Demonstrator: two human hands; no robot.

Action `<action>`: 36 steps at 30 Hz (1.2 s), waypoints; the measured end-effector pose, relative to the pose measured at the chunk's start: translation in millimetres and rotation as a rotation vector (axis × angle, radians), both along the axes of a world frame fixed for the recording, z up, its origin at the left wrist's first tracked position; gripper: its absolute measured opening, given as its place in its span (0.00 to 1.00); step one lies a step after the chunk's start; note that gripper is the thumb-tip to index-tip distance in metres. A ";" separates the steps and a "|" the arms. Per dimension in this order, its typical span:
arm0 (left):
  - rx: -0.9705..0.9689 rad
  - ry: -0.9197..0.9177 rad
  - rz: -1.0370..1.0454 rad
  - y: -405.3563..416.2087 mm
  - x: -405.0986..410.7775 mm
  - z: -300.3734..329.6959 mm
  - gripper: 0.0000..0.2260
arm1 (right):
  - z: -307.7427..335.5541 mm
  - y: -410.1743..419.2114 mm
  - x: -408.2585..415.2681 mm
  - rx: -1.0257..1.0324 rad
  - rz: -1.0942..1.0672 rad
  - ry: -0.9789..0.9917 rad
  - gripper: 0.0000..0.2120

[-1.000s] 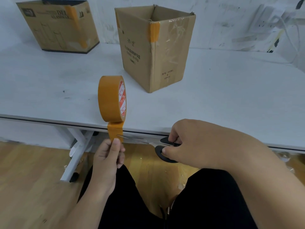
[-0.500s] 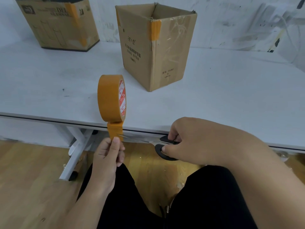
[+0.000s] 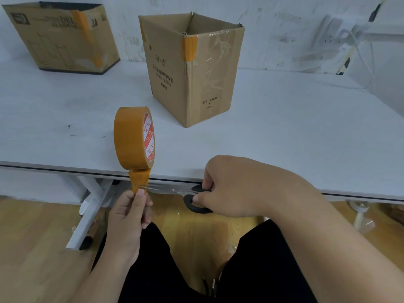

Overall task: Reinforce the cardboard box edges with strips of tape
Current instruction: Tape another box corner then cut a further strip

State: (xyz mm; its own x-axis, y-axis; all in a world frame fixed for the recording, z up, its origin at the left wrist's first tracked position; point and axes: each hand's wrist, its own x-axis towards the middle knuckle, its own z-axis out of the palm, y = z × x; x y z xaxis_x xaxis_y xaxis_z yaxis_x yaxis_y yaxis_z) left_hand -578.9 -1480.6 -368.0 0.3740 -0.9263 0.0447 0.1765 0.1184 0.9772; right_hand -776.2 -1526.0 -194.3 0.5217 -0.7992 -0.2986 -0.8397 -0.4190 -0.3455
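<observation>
At the far left of your white table (image 3: pixel 306 132), against the wall, a wide cardboard box (image 3: pixel 63 38) stands with an orange tape strip (image 3: pixel 87 38) running down its front face. Nearer you, close to the table's front edge, the roll of orange tape (image 3: pixel 133 138) stands on its rim, its red and white printed core side turned to the right. A short tail of tape (image 3: pixel 138 179) hangs down from the roll past the table edge. Your left hand (image 3: pixel 129 217) pinches the lower end of that tail between thumb and fingertips, with the remaining fingers curled in below. The blades of the scissors (image 3: pixel 175 190) lie level across the tail just above your fingertips, and look nearly closed on it. Behind the roll and a little to the right, the tall open cardboard box (image 3: pixel 190 71) you are taping stands upright in the middle of the table, one corner turned toward you. A short orange strip (image 3: pixel 189 49) wraps the top of that corner, and wrinkled clear tape covers its right face. Your right hand (image 3: pixel 238 186) grips the black scissor handles, fingers and thumb curled through the loops, just below the table edge and above your lap
</observation>
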 end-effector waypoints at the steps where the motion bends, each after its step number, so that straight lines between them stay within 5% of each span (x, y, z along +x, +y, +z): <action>1: 0.004 0.014 0.002 0.3 -0.3 1.4 0.19 | -0.3 0.0 -0.9 0.000 -0.004 0.001 0.15; 5: -0.001 0.268 -0.002 1.3 -6.2 6.6 0.09 | -2.5 0.2 -2.9 -0.007 -0.027 -0.016 0.16; 13: -0.019 0.437 0.037 -3.4 -23.5 11.9 0.08 | -3.5 -2.0 -5.3 0.034 -0.041 -0.026 0.19; 36: -0.047 0.302 -0.002 -5.5 -18.3 5.1 0.10 | 0.1 -0.4 -3.1 0.052 -0.012 -0.031 0.15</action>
State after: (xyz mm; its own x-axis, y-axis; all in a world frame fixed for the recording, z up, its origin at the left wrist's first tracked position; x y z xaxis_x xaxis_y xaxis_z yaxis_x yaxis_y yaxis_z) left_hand -597.2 -1486.1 -362.9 0.3749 -0.9267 -0.0253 0.4582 0.1615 0.8740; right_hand -779.3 -1526.4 -194.2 0.5221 -0.7890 -0.3239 -0.8329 -0.3900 -0.3926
